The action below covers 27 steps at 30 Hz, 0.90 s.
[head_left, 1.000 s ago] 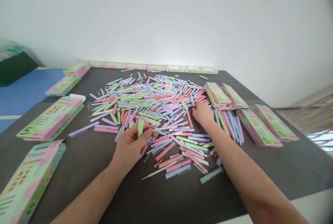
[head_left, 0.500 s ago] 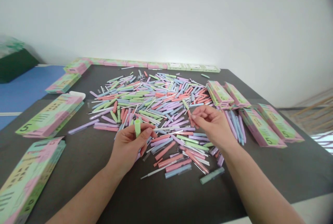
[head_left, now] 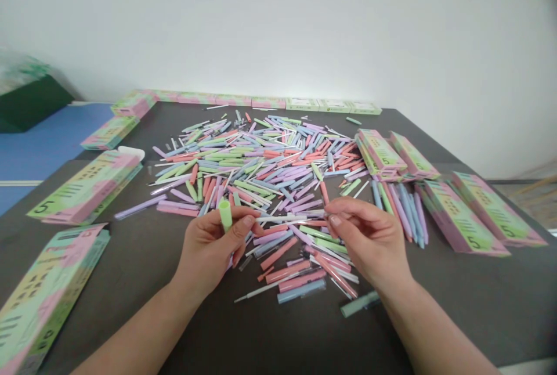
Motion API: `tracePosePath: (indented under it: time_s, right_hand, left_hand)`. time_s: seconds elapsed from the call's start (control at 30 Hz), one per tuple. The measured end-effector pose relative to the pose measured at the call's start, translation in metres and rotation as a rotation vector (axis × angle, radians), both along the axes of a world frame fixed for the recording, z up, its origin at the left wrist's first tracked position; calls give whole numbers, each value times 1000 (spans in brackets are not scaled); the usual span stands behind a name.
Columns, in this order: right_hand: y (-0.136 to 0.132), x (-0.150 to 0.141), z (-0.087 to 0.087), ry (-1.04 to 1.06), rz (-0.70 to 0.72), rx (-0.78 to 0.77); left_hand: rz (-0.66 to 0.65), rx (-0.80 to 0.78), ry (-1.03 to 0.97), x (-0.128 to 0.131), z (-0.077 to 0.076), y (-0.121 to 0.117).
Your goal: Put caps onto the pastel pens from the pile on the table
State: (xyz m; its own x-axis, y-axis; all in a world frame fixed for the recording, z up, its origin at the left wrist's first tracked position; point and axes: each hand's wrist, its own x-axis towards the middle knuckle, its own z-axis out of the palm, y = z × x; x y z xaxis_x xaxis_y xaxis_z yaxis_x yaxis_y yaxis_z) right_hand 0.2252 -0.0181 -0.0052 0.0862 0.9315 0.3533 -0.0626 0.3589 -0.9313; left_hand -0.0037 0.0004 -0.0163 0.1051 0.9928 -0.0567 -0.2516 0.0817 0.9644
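Observation:
My left hand [head_left: 220, 238] is closed around a light green pen barrel [head_left: 225, 212], its hollow end pointing up. A thin white pen refill [head_left: 289, 219] spans the gap between my two hands, above the pile. At its right end, the thumb and forefinger of my right hand [head_left: 369, 235] are pinched together, with a small clear piece by the fingertips. Whether the left fingertips also grip the refill is unclear. Beneath lies a heap of loose pen parts [head_left: 261, 160] in purple, blue, green, coral and white.
Printed pastel boxes stand at the left [head_left: 87, 186], in a row along the back [head_left: 235, 100] and at the right [head_left: 465, 215]. Several pens [head_left: 404, 209] lie beside the right boxes. A dark green bin [head_left: 32, 102] sits on a blue surface at far left.
My right hand has come down and back from the coral piece, its fingers now at the end of the white refill. My left hand keeps hold of the green barrel. The view has shifted slightly.

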Motion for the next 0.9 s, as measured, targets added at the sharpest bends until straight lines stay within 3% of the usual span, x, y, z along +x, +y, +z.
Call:
tracePosePath:
  time_s: [0.33,0.9]
  right_hand:
    - [-6,-2,14,-141,-45,64]
    - [-7,1,16,-244,-87,87]
  left_hand:
    - [10,-9,12,2,5,-3]
    - [26,-6,37,1,5,-2]
